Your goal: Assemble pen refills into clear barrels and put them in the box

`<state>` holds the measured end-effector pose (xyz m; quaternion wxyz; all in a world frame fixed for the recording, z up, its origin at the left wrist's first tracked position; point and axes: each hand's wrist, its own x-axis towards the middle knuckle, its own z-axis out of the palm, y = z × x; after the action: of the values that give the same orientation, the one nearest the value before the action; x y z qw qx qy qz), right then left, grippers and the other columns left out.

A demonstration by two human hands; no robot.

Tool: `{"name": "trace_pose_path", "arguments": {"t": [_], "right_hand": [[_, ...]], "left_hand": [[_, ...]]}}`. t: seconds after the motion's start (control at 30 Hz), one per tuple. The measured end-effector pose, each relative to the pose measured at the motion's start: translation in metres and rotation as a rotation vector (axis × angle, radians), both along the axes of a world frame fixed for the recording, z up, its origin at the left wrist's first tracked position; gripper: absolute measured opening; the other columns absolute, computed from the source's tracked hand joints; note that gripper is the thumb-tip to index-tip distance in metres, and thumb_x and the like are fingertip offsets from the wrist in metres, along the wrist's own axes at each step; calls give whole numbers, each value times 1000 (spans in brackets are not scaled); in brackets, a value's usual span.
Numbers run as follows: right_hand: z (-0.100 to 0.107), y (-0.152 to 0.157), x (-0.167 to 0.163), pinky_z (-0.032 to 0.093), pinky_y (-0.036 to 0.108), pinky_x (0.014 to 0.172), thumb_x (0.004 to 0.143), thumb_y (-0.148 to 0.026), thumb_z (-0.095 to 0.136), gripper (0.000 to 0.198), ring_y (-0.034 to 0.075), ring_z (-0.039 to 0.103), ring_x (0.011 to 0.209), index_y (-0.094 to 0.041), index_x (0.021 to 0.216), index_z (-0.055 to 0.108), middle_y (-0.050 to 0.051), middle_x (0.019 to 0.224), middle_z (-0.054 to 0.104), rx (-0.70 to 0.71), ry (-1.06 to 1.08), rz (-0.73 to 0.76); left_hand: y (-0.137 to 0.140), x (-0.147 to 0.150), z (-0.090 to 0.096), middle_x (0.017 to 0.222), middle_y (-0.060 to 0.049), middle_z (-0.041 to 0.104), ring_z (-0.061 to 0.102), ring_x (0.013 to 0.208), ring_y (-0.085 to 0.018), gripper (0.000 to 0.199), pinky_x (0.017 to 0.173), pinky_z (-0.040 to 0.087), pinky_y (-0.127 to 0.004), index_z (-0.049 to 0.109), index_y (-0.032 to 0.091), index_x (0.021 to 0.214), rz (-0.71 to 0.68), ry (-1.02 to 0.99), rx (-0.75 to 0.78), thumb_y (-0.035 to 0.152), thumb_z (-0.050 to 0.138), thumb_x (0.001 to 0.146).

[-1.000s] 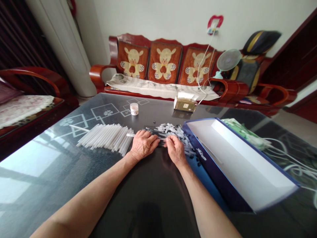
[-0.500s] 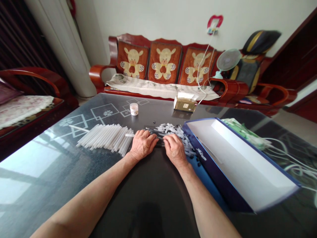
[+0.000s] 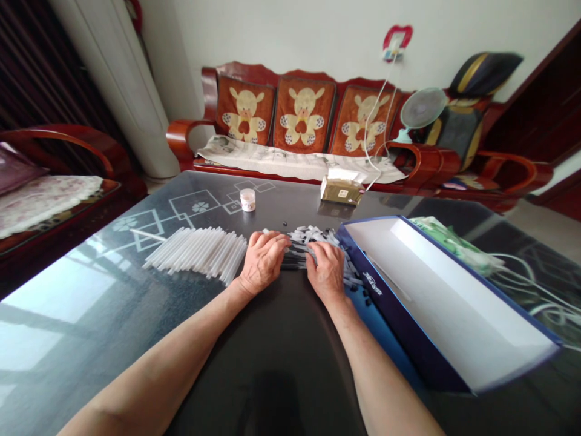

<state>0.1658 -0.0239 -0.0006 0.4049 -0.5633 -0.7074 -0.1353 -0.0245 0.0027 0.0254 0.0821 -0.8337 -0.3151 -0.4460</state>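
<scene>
The dark, glossy table (image 3: 136, 321) spreads under everything, with the long, navy, white-lined box (image 3: 420, 342) standing at my right. Left of my hands lies a row of slim, translucent white plastic tubes (image 3: 197, 254). My left hand (image 3: 264, 260) curls over the left ends of the thin black rods (image 3: 296, 259); my right hand (image 3: 327, 269) bends, thumb near forefinger, at their right ends. I can't tell whether either pinches anything. The rods lie between my hands; I judge them light, stiff and apt to roll, best gripped near an end. Beyond are short, whitish plastic pieces (image 3: 311, 233), probably light and slippery, best taken singly by fingertip.
</scene>
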Motion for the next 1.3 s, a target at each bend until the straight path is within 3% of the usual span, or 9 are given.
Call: {"name": "trace_pose_path", "arguments": {"t": [0.13, 0.3, 0.53, 0.63, 0.73, 0.87, 1.03, 1.17, 1.3], "right_hand": [[2, -1, 1, 43, 39, 92, 93, -23, 43, 26, 23, 59, 102, -17, 108, 64, 10, 105, 67, 32, 103, 22], [2, 0, -1, 48, 39, 90, 95, -26, 38, 31, 23, 62, 98, -16, 111, 63, 12, 103, 69, 18, 238, 19], [5, 3, 6, 52, 36, 81, 88, -35, 51, 23, 20, 64, 83, -19, 93, 67, 9, 93, 70, 9, 519, 27], [7, 6, 8, 53, 35, 78, 81, -39, 59, 24, 19, 64, 81, -19, 91, 66, 8, 92, 69, -32, 797, 68], [8, 8, 7, 54, 33, 73, 75, -40, 64, 28, 18, 65, 78, -19, 94, 64, 5, 89, 69, -153, 1042, 153], [10, 4, -3, 53, 30, 72, 71, -38, 68, 29, 16, 64, 78, -20, 94, 64, 2, 88, 68, -265, 1124, 266], [14, -3, -23, 54, 28, 68, 67, -40, 74, 35, 15, 64, 74, -21, 95, 63, 1, 86, 68, -346, 1305, 366], [13, -5, -36, 53, 27, 61, 66, -46, 75, 37, 15, 64, 69, -20, 89, 63, 1, 81, 70, -441, 1450, 335], [12, -7, -46, 54, 30, 63, 64, -44, 77, 38, 17, 67, 72, -19, 90, 67, 3, 82, 73, -405, 1555, 299]], "left_hand": [[-4, 7, 3, 113, -6, 68, 61, 103, -17, 13, 91, 46, -33, 56, 21, 104, -117, -296, -219, 24, 49, 94], [2, 17, -1, 102, -7, 69, 66, 93, -18, 22, 83, 53, -32, 56, 19, 97, -276, -797, -606, 40, 59, 88], [9, 16, -10, 91, -5, 71, 68, 75, -17, 30, 67, 54, -28, 59, 17, 89, -293, -880, -817, 43, 69, 77], [13, 10, -15, 77, -2, 70, 66, 67, -15, 24, 64, 53, -27, 61, 18, 86, -219, -636, -690, 41, 65, 81], [12, 3, -13, 82, -5, 70, 66, 76, -17, 21, 72, 52, -30, 65, 18, 92, -90, -179, -392, 36, 57, 88], [3, 2, -5, 80, -6, 69, 65, 75, -17, 28, 70, 49, -27, 65, 18, 102, -18, 207, -190, 38, 46, 96], [-9, 13, -6, 72, -3, 65, 60, 58, -13, 34, 48, 37, -22, 63, 18, 84, 82, 264, -196, 42, 43, 96], [-13, 18, -7, 66, -3, 62, 56, 53, -12, 37, 46, 30, -23, 60, 17, 73, 168, 209, -135, 41, 43, 96], [-17, 21, -7, 63, -4, 60, 55, 52, -12, 38, 48, 31, -23, 59, 17, 70, 180, 176, -94, 39, 43, 96]]}}
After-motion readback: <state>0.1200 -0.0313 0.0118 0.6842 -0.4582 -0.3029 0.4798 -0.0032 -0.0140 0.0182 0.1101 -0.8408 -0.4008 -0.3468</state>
